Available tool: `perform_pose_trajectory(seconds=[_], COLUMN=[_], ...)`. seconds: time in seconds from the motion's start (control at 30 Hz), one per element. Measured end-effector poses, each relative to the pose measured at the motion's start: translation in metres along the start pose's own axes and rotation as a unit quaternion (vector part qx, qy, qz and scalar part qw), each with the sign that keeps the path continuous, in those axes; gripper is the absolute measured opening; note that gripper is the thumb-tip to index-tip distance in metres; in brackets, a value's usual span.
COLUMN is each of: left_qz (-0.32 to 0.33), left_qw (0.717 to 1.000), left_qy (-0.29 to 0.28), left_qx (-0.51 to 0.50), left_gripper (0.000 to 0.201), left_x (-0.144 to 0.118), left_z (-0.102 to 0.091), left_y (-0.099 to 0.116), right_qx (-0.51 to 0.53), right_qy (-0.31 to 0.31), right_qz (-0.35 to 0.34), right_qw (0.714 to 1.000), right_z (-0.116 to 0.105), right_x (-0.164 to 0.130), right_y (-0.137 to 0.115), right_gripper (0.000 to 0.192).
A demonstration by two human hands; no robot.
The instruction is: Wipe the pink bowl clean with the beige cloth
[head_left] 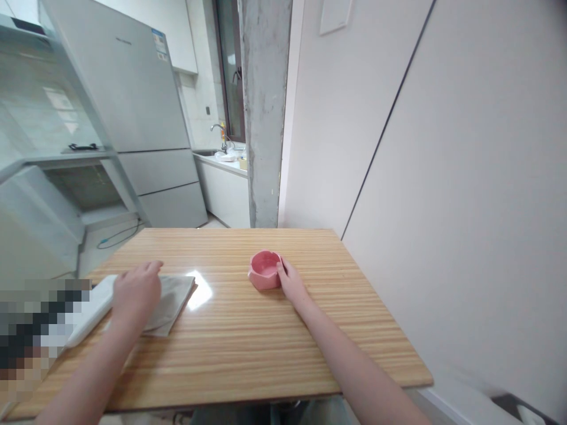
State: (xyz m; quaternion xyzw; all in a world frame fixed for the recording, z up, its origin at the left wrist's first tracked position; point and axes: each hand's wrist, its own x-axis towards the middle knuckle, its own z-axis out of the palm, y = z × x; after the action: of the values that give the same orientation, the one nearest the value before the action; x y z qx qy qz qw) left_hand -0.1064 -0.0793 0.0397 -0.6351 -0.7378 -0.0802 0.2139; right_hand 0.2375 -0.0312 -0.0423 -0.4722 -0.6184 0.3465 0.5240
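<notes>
From the head view, the right hand (291, 284) has its fingers closed on the side of a pink bowl (264, 270) standing mid-table (266, 342); it looks empty. The left hand (136, 289) rests with fingers spread loosely on a grey cloth (175, 298), beside a white object (91, 310).

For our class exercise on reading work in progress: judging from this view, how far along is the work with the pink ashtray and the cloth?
Already done: the pink ashtray and the folded grey cloth both lie on the wooden table. In hand: the right hand grips the ashtray's side, while the left hand rests on the cloth. Left: cloth and ashtray are apart, so they have not met yet.
</notes>
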Motion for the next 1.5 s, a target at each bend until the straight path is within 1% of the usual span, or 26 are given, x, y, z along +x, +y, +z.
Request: perform_pose_trajectory(seconds=[0.07, 0.17, 0.23, 0.33, 0.43, 0.47, 0.53, 0.57, 0.6, 0.67, 0.73, 0.8, 0.83, 0.9, 0.93, 0.97, 1.03, 1.1, 1.17, 1.23, 1.3, 1.33, 1.37, 1.43, 1.47, 1.5], left_qz=[0.021, 0.031, 0.020, -0.012, -0.054, -0.053, -0.029, -0.010, 0.004, 0.008, 0.023, 0.045, 0.047, 0.063, 0.071, 0.083, 0.107, 0.127, 0.133, 0.120, 0.082, 0.056, 0.033, -0.010, -0.028, -0.039], left_qw=[0.998, 0.994, 0.994, 0.992, 0.979, 0.975, 0.972, 0.973, 0.974, 0.972, 0.957, 0.927, 0.903, 0.843, 0.817, 0.798, 0.774, 0.757, 0.751, 0.768, 0.799, 0.812, 0.819, 0.814, 0.806, 0.801], left_qy=[-0.008, -0.050, -0.074, -0.125, -0.191, -0.206, -0.206, -0.189, -0.164, -0.121, -0.083, -0.052, -0.026, -0.021, -0.025, -0.029, -0.038, -0.053, -0.059, -0.033, 0.013, 0.027, 0.022, -0.024, -0.052, -0.078], left_qx=[0.063, 0.091, 0.077, 0.022, -0.036, -0.060, -0.111, -0.135, -0.155, -0.204, -0.276, -0.370, -0.426, -0.535, -0.572, -0.596, -0.622, -0.639, -0.644, -0.628, -0.595, -0.580, -0.573, -0.580, -0.589, -0.592], left_gripper=[0.036, 0.035, 0.033, 0.038, 0.039, 0.036, 0.030, 0.027, 0.026, 0.025, 0.026, 0.027, 0.027, 0.025, 0.025, 0.024, 0.022, 0.020, 0.021, 0.023, 0.024, 0.028, 0.035, 0.050, 0.054, 0.053], left_x=[-0.012, -0.025, -0.028, -0.026, -0.019, -0.017, -0.011, -0.008, -0.005, 0.000, 0.004, 0.010, 0.013, 0.020, 0.024, 0.028, 0.035, 0.039, 0.039, 0.035, 0.029, 0.026, 0.023, 0.019, 0.019, 0.019], left_z=[0.008, 0.020, 0.025, 0.032, 0.036, 0.035, 0.026, 0.017, 0.005, -0.025, -0.056, -0.080, -0.087, -0.091, -0.090, -0.086, -0.077, -0.066, -0.053, -0.035, -0.013, -0.001, 0.011, 0.032, 0.040, 0.046], left_y=[-0.024, -0.040, -0.045, -0.049, -0.047, -0.044, -0.033, -0.026, -0.017, 0.005, 0.032, 0.062, 0.079, 0.114, 0.132, 0.149, 0.179, 0.199, 0.207, 0.206, 0.200, 0.197, 0.195, 0.192, 0.192, 0.192], right_qx=[-0.009, -0.016, -0.019, -0.018, -0.026, -0.031, -0.040, -0.044, -0.049, -0.061, -0.076, -0.074, -0.061, 0.002, 0.052, 0.109, 0.225, 0.308, 0.337, 0.326, 0.293, 0.270, 0.240, 0.146, 0.083, 0.016], right_qy=[0.006, 0.009, 0.006, 0.003, 0.010, 0.012, 0.014, 0.014, 0.012, 0.010, 0.028, 0.055, 0.063, 0.047, 0.034, 0.018, -0.002, 0.003, 0.019, 0.039, 0.071, 0.096, 0.120, 0.149, 0.136, 0.104], right_qz=[0.003, 0.005, 0.006, 0.004, 0.003, 0.003, 0.000, -0.002, -0.004, -0.001, 0.004, -0.014, -0.031, -0.054, -0.045, -0.022, 0.052, 0.125, 0.170, 0.181, 0.155, 0.129, 0.095, 0.004, -0.046, -0.094], right_qw=[1.000, 1.000, 1.000, 1.000, 1.000, 0.999, 0.999, 0.999, 0.999, 0.998, 0.997, 0.996, 0.996, 0.997, 0.997, 0.994, 0.973, 0.943, 0.926, 0.927, 0.941, 0.949, 0.959, 0.978, 0.986, 0.990], right_z=[0.000, -0.001, -0.001, -0.001, -0.001, 0.000, 0.001, 0.001, 0.001, 0.001, 0.000, -0.003, -0.006, -0.010, -0.013, -0.015, -0.019, -0.023, -0.029, -0.037, -0.046, -0.050, -0.053, -0.054, -0.052, -0.047], right_x=[-0.001, -0.001, 0.000, 0.000, 0.000, -0.001, -0.001, -0.002, -0.002, -0.003, -0.005, -0.008, -0.009, -0.013, -0.014, -0.014, -0.011, -0.006, 0.001, 0.005, 0.005, 0.004, 0.002, -0.005, -0.009, -0.013], right_y=[0.000, 0.000, 0.000, 0.000, 0.000, 0.000, 0.000, 0.001, 0.001, -0.001, -0.005, -0.014, -0.019, -0.031, -0.036, -0.040, -0.046, -0.047, -0.046, -0.046, -0.049, -0.053, -0.057, -0.066, -0.069, -0.071], right_gripper=[0.045, 0.045, 0.046, 0.046, 0.046, 0.046, 0.046, 0.046, 0.047, 0.049, 0.053, 0.060, 0.063, 0.067, 0.066, 0.065, 0.062, 0.058, 0.051, 0.044, 0.040, 0.039, 0.038, 0.036, 0.034, 0.032])
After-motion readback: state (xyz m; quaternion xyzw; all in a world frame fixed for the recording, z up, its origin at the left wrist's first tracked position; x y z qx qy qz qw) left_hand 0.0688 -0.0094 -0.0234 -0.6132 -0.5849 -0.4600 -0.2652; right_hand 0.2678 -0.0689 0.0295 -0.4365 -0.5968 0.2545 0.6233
